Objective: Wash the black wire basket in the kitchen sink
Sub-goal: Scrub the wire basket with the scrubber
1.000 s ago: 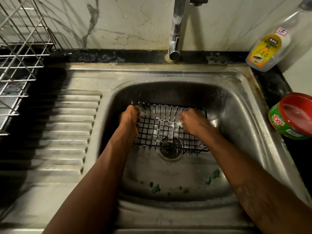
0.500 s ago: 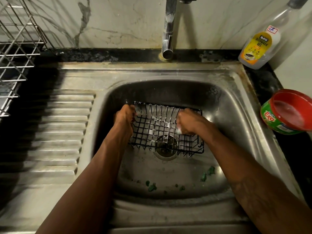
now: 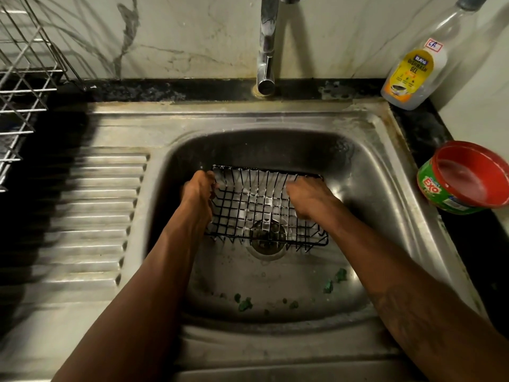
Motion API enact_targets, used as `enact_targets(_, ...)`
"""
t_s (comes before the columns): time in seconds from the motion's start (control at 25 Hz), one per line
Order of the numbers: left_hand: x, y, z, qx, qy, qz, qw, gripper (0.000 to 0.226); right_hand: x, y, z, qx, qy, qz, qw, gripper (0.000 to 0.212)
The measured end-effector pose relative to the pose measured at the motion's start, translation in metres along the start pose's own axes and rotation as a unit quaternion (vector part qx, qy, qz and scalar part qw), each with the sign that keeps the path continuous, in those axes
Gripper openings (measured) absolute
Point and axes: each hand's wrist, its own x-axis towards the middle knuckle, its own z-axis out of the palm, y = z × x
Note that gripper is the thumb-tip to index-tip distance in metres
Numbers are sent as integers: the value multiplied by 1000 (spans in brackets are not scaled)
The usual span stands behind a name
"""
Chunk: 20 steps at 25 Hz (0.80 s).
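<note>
The black wire basket lies in the steel sink, over the drain, with white foam on its wires. My left hand grips the basket's left rim. My right hand is inside the basket at its right side, fingers curled down onto the wires. What lies under those fingers is hidden. No water runs from the tap above.
A dishwash gel bottle stands at the back right. A red and green soap tub sits open on the right counter. A metal dish rack is at the left, beside the ribbed drainboard. Green scraps litter the sink's near floor.
My right hand has shifted slightly on the basket's wires, and the basket's near edge has dropped toward the drain. The left hand keeps its grip.
</note>
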Motion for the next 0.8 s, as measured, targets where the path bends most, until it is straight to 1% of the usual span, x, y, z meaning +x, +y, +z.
enact_targets(0.08, 0, -1, 0, -11, 0, 5, 1000, 24, -3, -3, 6, 21, -149, -32, 988, 22)
enact_targets(0.12, 0, -1, -1, -8, -1, 3, 1000, 24, -3, -3, 8, 33, -190, -38, 980, 23)
enact_targets(0.16, 1, -1, -1, 1, -4, -1, 1000, 24, -3, -2, 10, 38, -198, -38, 979, 23)
enact_targets(0.2, 0, -1, -1, 11, -7, -5, 1000, 24, -3, -2, 10, 37, -171, -27, 984, 22)
enact_targets(0.24, 0, 0, -1, 19, -8, -5, 1000, 24, -3, -4, 9, 31, -106, -6, 994, 19)
enact_targets(0.28, 0, 0, -2, 23, -8, -4, 1000, 24, -3, -5, 4, 25, -16, 21, 999, 17)
enact_targets(0.32, 0, 0, -2, 24, -8, -5, 1000, 23, -1, -5, 1, 16, 62, 52, 997, 18)
enact_targets(0.36, 0, 0, -2, 21, -10, -6, 1000, 23, 2, -3, 0, 6, 109, 70, 992, 20)
enact_targets(0.4, -1, 0, -1, 17, -12, -4, 1000, 23, 4, -3, 1, -6, 125, 75, 989, 22)
enact_targets(0.44, -2, 1, -1, 14, -11, -2, 1000, 24, 5, -5, 2, -17, 112, 72, 991, 21)
enact_targets(0.48, -3, 1, -1, 9, -6, -3, 1000, 25, 6, -8, 5, -26, 83, 64, 994, 22)
enact_targets(0.56, -4, 0, 0, -15, -5, -9, 1000, 26, 5, -13, 13, -14, -15, 37, 999, 24)
enact_targets(0.64, -5, 0, 0, -35, -2, -10, 999, 28, 1, -16, 15, 12, -104, 17, 994, 26)
enact_targets(0.68, -5, -1, 0, -38, 3, -13, 999, 28, 0, -14, 14, 22, -123, 14, 992, 27)
enact_targets(0.8, -8, -2, 3, -39, 14, -17, 999, 26, 4, -11, 11, 45, -134, 18, 990, 33)
